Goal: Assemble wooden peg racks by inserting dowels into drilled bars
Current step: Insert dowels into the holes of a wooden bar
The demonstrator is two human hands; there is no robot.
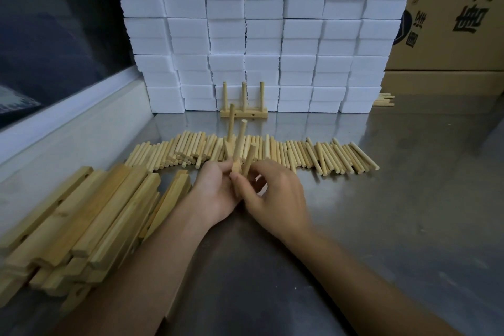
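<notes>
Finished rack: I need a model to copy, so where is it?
Head view, centre back: the finished rack stands on the table against the white blocks, behind the dowel row.

Both forearms reaching forward, left grip [215,188] and right grip [275,194] side by side, fingers curled

The scene is dim and evenly lit from above. The white foam blocks [261,30] are the brightest part, slightly washed out. The metal desk [381,199] shows soft, dull reflections. Wide-angle bending curves the edges, and the near corners are dark and blurred.
</notes>
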